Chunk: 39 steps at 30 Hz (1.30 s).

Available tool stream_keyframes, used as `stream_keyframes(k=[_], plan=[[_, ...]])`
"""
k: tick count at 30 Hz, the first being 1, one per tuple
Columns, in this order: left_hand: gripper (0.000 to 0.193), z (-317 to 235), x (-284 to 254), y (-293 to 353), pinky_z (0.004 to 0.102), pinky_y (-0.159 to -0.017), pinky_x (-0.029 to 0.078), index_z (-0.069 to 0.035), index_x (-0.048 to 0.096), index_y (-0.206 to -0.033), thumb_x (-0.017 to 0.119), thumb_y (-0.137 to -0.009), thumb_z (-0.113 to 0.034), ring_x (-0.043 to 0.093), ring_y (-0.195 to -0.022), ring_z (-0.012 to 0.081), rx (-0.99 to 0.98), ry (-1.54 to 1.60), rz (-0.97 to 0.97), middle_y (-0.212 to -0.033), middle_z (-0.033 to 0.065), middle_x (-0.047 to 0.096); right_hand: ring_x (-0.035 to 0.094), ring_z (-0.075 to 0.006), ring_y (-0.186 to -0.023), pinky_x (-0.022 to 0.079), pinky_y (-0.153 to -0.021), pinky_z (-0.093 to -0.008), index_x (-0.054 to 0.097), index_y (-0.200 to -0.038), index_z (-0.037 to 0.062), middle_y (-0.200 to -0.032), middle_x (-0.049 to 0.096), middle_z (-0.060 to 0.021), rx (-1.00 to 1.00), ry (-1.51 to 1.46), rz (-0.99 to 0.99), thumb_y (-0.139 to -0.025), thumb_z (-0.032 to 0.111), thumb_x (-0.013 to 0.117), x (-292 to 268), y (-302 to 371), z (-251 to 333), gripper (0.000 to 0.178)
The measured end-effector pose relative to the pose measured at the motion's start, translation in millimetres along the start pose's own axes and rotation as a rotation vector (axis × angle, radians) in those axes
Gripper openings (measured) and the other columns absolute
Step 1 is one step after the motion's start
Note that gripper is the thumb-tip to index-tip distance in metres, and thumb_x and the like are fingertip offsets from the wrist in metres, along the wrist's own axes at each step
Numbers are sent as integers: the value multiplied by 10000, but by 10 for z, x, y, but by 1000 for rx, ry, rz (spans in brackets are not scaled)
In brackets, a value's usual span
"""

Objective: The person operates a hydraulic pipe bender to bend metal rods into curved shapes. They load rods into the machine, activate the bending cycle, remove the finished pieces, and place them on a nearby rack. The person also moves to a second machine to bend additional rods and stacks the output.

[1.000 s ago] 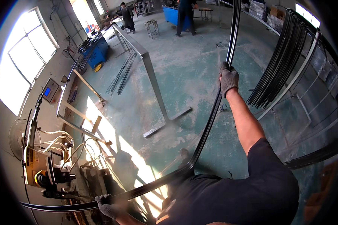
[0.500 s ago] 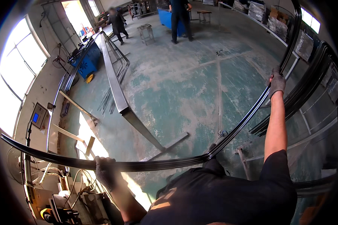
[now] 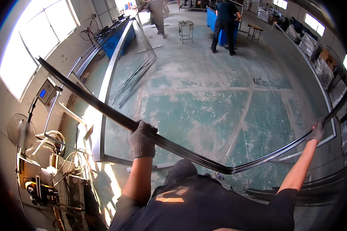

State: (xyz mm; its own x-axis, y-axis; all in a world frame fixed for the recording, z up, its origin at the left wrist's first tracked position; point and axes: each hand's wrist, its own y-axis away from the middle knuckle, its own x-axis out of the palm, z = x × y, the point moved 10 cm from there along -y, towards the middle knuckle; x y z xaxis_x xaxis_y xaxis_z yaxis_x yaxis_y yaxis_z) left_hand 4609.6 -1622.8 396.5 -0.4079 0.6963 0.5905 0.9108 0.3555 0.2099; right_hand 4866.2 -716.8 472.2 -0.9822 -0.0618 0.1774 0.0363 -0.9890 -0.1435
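Observation:
A long bundle of thin black bars [image 3: 196, 157], bent at its middle, stretches across in front of my body. My left hand [image 3: 142, 139], in a grey knit glove, is closed round the left length, which slants up toward the window. My right hand [image 3: 316, 132], also gloved, grips the right length far out to the right, with the arm stretched. Beyond that hand the bars run up to the dark rim of the picture. Left of my left hand stands a long metal beam frame [image 3: 103, 127], with several thin bent rods [image 3: 139, 77] hanging at its far part.
More black bars [image 3: 297, 192] lie low at the right. Machinery with loose cables [image 3: 71, 165] stands at the near left. A blue bench [image 3: 117, 44], a stool [image 3: 186, 27] and two people, one at a blue cabinet [image 3: 212, 19], are farther off. A rail [image 3: 316, 73] runs along the right.
The view has turned right. My left hand and the bundle's left end have risen; my right hand has gone outward and lower. Both hands keep hold of the bars.

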Motion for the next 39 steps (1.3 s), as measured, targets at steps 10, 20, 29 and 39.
stream_keyframes(k=[10, 20, 29, 39], plan=[[145, 2565, 1896, -2154, 438, -635, 583, -22, 535, -1028, 643, -931, -22, 639, -651, 296, -318, 67, 225, -764, 109, 580, 592, -120, -746, 475, -663, -279, 686, -928, 30, -848, 646, -23, -80, 137, -230, -902, 523, 769, 637, -1245, -226, 501], [86, 4841, 2858, -3498, 500, -771, 564, -40, 555, -902, 570, -981, -70, 605, -736, 337, -839, 133, 173, -781, 123, 562, 597, -168, -783, 500, -768, -315, 733, -1052, 19, -836, 627, -27, -220, 604, -229, -840, 725, 704, 1855, -2074, 202, 737], [76, 6420, 2563, -5977, 529, -841, 543, -26, 549, -928, 582, -970, -81, 610, -803, 370, 58, -337, 795, -831, 153, 592, 661, -178, -880, 548, -776, -314, 597, -1399, -26, -1171, 694, -104, -424, 253, -22, -965, 356, 668, 5465, -2621, -895, 583], [72, 5370, 1794, -8013, 528, -870, 532, -33, 605, -874, 608, -924, -85, 613, -777, 360, -292, 315, -87, -792, 143, 631, 454, -99, -541, 355, -504, -324, 681, -937, 8, -621, 494, 5, -270, 157, 514, -941, 508, 720, 11929, -928, -1930, 502]])
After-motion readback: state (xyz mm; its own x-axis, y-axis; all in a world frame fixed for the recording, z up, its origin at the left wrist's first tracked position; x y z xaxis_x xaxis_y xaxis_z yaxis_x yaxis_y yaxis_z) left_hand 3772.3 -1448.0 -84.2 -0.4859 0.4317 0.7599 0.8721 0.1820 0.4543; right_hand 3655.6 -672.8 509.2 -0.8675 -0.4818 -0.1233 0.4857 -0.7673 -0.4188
